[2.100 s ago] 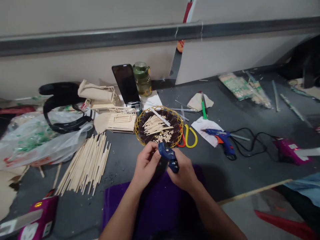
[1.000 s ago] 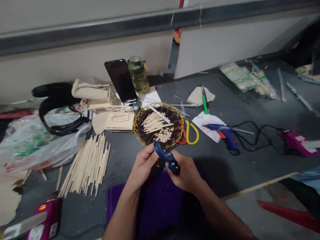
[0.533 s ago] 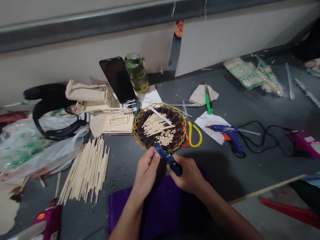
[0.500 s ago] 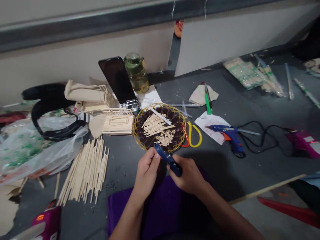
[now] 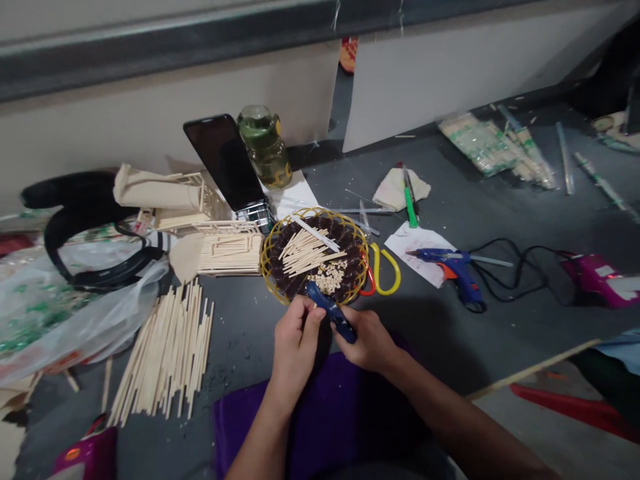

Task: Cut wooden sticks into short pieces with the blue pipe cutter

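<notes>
My right hand (image 5: 369, 340) is closed round a blue-handled cutter (image 5: 331, 312), whose front end reaches over the near rim of a round woven basket (image 5: 273, 280). My left hand (image 5: 294, 340) sits beside it with thumb and fingers pinched together at the cutter's tip; what they pinch is too small to make out. The basket holds short wooden sticks (image 5: 305, 250) and a heap of tiny cut pieces (image 5: 333, 277). Both forearms lie over a purple cloth (image 5: 320, 420).
A pile of long wooden sticks (image 5: 167, 350) lies left. A stick panel (image 5: 230, 245), phone (image 5: 225, 163) and green jar (image 5: 263, 143) stand behind the basket. A blue glue gun (image 5: 453, 267) with cord, yellow scissors (image 5: 383, 270), a plastic bag (image 5: 70, 307) and magenta boxes (image 5: 597, 279) surround it.
The view has drifted a little, so the table's things sit further left. My hands stay together at the basket's near rim, the cutter now lower and flatter over it.
</notes>
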`<state>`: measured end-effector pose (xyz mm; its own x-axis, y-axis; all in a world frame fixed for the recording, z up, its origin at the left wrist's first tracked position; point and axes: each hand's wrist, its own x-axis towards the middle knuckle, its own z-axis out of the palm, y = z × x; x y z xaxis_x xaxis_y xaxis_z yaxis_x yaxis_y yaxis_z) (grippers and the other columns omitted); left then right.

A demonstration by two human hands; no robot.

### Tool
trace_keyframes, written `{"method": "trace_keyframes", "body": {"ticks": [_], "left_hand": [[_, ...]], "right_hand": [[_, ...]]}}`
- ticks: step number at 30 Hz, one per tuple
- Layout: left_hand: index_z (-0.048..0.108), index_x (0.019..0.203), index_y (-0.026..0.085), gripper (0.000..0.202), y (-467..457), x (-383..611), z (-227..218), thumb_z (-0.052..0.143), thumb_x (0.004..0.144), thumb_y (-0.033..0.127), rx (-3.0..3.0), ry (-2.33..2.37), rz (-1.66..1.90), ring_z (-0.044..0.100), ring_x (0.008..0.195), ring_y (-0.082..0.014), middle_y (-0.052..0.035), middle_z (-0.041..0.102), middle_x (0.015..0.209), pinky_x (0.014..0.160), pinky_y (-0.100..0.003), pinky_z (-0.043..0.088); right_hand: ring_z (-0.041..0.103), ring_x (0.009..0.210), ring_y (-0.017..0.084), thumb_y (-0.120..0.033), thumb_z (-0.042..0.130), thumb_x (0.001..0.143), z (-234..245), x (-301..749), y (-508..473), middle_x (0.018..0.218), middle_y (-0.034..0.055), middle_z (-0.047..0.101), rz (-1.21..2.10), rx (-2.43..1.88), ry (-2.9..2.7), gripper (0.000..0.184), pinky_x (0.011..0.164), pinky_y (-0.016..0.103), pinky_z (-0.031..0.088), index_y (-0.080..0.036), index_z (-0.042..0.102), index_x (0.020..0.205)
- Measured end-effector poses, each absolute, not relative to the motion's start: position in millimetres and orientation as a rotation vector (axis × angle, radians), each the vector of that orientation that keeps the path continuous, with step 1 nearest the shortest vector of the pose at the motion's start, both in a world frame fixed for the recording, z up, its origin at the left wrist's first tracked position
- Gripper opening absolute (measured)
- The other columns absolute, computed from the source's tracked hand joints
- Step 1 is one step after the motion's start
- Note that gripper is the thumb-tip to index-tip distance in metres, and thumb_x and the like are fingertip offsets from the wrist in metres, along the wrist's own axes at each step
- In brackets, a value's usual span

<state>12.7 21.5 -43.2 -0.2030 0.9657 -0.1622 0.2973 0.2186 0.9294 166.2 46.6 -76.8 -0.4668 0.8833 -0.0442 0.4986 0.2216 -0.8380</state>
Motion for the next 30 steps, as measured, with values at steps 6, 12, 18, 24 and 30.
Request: {"method": "trace_keyframes", "body": {"ticks": [6,12,18,24,30], "left_hand": [[0.053,0.074,0.019,0.029,23.5,7.5,-41.4,0.047,0.095,0.039,1.126,1.606,1.038,0.047,0.053,-0.0095,0.0047,0.050,0.061,0.052,-0.021,0.038],[0.065,0.080,0.018,0.018,23.2,7.5,-36.4,0.061,0.089,0.033,1.111,1.545,1.228,0.052,0.061,-0.0096,0.0014,0.058,0.070,0.055,-0.019,0.042],[0.070,0.081,0.017,0.013,25.6,5.7,-39.7,0.072,0.078,0.030,0.887,1.469,1.450,0.054,0.055,-0.0085,0.0017,0.062,0.068,0.052,-0.019,0.044],[0.066,0.080,0.016,0.017,32.3,-8.8,-37.4,0.076,0.073,0.028,0.532,1.428,1.887,0.050,0.050,-0.0058,0.0021,0.061,0.068,0.047,-0.017,0.041],[0.065,0.081,0.017,0.016,31.6,-15.0,-36.1,0.074,0.074,0.029,0.561,1.474,1.943,0.048,0.053,-0.0066,0.0017,0.061,0.071,0.048,-0.018,0.038]], "right_hand": [[0.046,0.049,0.011,-0.018,0.053,0.075,-75.1,167.9,49.3,0.055,-0.0044,0.048,1.243,-1.274,-2.023,0.009,0.052,0.022,0.034,-0.022,0.047,0.069],[0.045,0.053,0.009,-0.019,0.055,0.080,-65.4,174.7,48.4,0.060,-0.0054,0.048,1.358,-1.146,-1.918,0.009,0.054,0.021,0.037,-0.020,0.049,0.073],[0.053,0.063,0.012,-0.023,0.051,0.089,-43.0,183.8,43.5,0.076,-0.0011,0.057,1.367,-1.050,-1.872,0.010,0.060,0.023,0.046,-0.020,0.053,0.098],[0.055,0.109,0.033,-0.033,0.067,0.081,-42.9,187.0,23.4,0.118,0.0170,0.060,0.622,-1.224,-2.418,0.066,0.096,0.052,0.044,-0.015,0.040,0.138],[0.056,0.102,0.035,-0.044,0.082,0.066,-58.0,182.8,4.9,0.108,0.0179,0.063,0.327,-1.288,-2.599,0.081,0.097,0.054,0.043,-0.008,0.052,0.132]]}}
